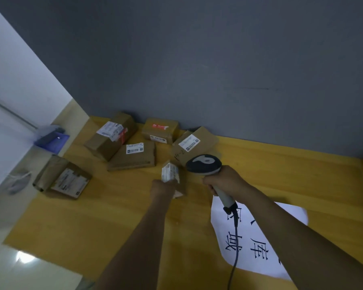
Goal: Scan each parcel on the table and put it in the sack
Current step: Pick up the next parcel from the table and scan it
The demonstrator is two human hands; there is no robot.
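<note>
Presently at the scan step, judged from the hold. Under both hands: yellow table [88, 227], serving as work surface. Beneath the right forearm: white paper sheet [258, 233] with large dark characters, lying flat, probably marking a zone; wording not read.

Beyond the hands, toward the grey wall [218, 59]: four brown parcels clustered, labels mostly upward, likely awaiting scan.
- Long box [111, 140]: off to the far left of the left hand.
- Flat box [132, 158]: just ahead of the left hand.
- Small box [160, 130]: furthest back.
- Tilted box [195, 143]: just beyond the right hand, apparently resting at an angle.

Well to the left of the left hand, at the table edge: fifth parcel [61, 177], label up.

Gripped in the right hand [225, 181], fingers curled round the handle: scanner [204, 165], head turned toward the left hand, cable [235, 248] trailing back over the sheet.

Clutched in the left hand [161, 189], raised off the table: small parcel [171, 175], labelled face turned toward the scanner head, close beside it but apart, evidently to present the barcode.

No sack in view; destination not confirmed. Five parcels outstanding on the table.
</note>
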